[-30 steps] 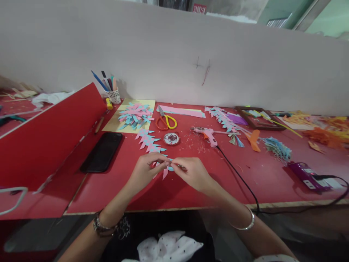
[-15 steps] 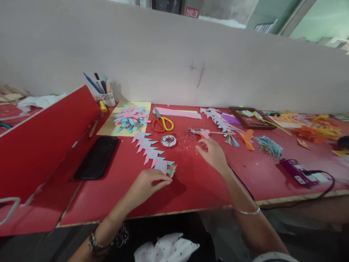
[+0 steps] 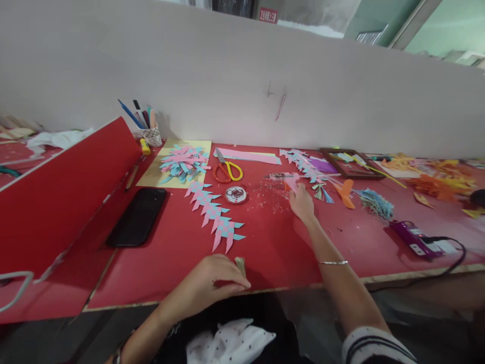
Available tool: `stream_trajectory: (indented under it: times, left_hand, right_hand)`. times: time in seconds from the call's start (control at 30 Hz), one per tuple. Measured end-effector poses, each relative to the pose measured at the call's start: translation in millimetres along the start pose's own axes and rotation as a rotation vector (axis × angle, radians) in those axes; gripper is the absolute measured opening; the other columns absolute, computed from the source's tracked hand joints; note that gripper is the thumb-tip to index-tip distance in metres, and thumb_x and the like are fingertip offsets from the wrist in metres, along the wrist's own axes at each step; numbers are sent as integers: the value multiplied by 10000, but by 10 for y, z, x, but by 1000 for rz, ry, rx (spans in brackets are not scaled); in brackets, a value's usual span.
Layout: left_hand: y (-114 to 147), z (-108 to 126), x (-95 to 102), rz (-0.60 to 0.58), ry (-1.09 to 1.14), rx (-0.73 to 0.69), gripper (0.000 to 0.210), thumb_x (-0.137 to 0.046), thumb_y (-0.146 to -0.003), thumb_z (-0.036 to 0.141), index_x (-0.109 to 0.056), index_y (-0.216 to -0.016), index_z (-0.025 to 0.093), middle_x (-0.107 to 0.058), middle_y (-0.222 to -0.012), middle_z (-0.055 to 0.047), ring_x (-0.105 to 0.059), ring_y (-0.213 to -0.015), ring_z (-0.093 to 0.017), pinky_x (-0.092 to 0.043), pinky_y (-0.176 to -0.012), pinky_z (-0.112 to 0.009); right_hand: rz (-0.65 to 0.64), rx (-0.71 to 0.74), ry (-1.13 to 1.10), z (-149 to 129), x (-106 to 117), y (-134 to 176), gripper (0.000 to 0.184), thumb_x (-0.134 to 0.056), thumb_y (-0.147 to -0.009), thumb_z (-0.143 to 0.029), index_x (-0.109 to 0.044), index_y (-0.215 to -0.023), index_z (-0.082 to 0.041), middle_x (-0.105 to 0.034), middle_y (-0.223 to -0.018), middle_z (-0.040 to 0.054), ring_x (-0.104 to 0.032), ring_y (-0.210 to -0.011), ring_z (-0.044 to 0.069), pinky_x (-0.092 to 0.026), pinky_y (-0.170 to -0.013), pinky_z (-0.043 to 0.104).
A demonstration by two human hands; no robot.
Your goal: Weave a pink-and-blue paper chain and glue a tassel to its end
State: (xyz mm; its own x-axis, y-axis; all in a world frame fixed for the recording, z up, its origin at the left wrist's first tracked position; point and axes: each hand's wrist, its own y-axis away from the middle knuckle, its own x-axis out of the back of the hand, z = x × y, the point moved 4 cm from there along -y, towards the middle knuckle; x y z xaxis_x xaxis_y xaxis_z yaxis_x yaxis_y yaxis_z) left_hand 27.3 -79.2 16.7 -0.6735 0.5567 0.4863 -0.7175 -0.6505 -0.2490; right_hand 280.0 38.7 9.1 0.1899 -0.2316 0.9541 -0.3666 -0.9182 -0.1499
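Near the table's front edge, my left hand pinches a small pale tassel, its frayed end pointing up. My right hand is closed round the handle of a pink glue gun, whose nozzle points left. The trigger finger is hard to make out. Just beyond my left hand lies a woven pink and blue paper strip with pointed tips along both sides. Between it and the glue gun sits a small round dish holding dark red thread.
Scissors and a heap of paper strips lie behind. A black phone rests left, beside a leaning red board. Rightward are another woven strip, blue tassels, a wooden tray and a purple power socket.
My left hand has drawn back toward the table edge with the tassel, away from the woven strip. My right hand has moved forward and taken hold of the glue gun.
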Motion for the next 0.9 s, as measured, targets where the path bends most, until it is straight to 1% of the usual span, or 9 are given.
stream_trajectory:
  times: [0.07, 0.13, 0.2, 0.27, 0.33, 0.4, 0.57, 0.73, 0.9]
  left_hand:
    - [36, -35, -43, -5, -13, 0, 164, -510, -791, 258, -671, -806, 238, -695, -703, -10, -610, -653, -125, -434, -723, -252]
    - [60, -112, -51, 39, -96, 11, 164, -499, -797, 246, -663, -808, 240, -697, -723, -4, -613, -653, -125, -413, -804, -288]
    - [79, -207, -32, 95, -231, 30, 163, -494, -797, 234, -657, -803, 240, -698, -741, -5, -617, -669, -137, -400, -837, -316]
    - [100, -289, -2, 139, -373, 35, 170, -485, -800, 228, -654, -803, 236, -697, -747, -13, -618, -676, -150, -417, -805, -317]
    - [120, -342, 24, 161, -487, 19, 179, -472, -805, 225, -650, -813, 229, -696, -743, -20, -616, -666, -153, -440, -737, -296]
    - [140, -366, 46, 187, -557, -14, 188, -458, -813, 220, -646, -816, 221, -695, -732, -17, -614, -649, -144, -448, -665, -264]
    - [163, -358, 76, 311, -712, -51, 246, -391, -833, 155, -631, -804, 195, -671, -689, -3, -595, -615, -118, -429, -595, -230]
    - [130, -343, 31, 271, -938, -24, 260, -398, -785, 81, -621, -875, 180, -613, -614, 6, -538, -496, -122, -398, -535, -256]
    - [110, -362, 20, 218, -977, 17, 271, -438, -762, 75, -610, -947, 173, -605, -636, 6, -539, -510, -124, -412, -549, -255]
  right_hand:
    - [59, 67, -70, -22, 57, 102, 362, -304, -807, -190, -403, -1142, -96, -557, -1086, 186, -548, -976, 270, -416, -750, 358]
    - [111, 169, -164, -58, 83, 262, 367, -351, -780, -229, -424, -1119, -109, -556, -1091, 179, -532, -1007, 271, -414, -790, 371]
    - [91, 262, -231, -92, 39, 461, 381, -415, -744, -300, -461, -1076, -118, -573, -1061, 175, -540, -992, 283, -426, -787, 393]
    - [43, 325, -272, -112, -49, 664, 418, -463, -714, -388, -490, -1041, -128, -592, -1025, 167, -559, -953, 290, -446, -756, 407]
    - [60, 344, -289, -108, -121, 832, 475, -490, -693, -456, -491, -1052, -146, -593, -1036, 158, -559, -961, 289, -453, -756, 411]
    - [82, 367, -276, -107, -176, 947, 487, -487, -697, -481, -496, -1059, -155, -596, -1038, 150, -565, -959, 279, -462, -755, 395]
    - [111, 448, -213, -129, -203, 1037, 433, -448, -728, -454, -529, -1021, -145, -626, -964, 132, -608, -860, 247, -491, -680, 343]
    - [123, 494, -187, -165, -177, 1051, 400, -439, -740, -409, -535, -1015, -136, -636, -932, 122, -618, -826, 230, -498, -635, 311]
    - [131, 496, -142, -193, -178, 1078, 360, -428, -748, -358, -537, -1018, -147, -635, -921, 110, -620, -791, 217, -489, -600, 293]
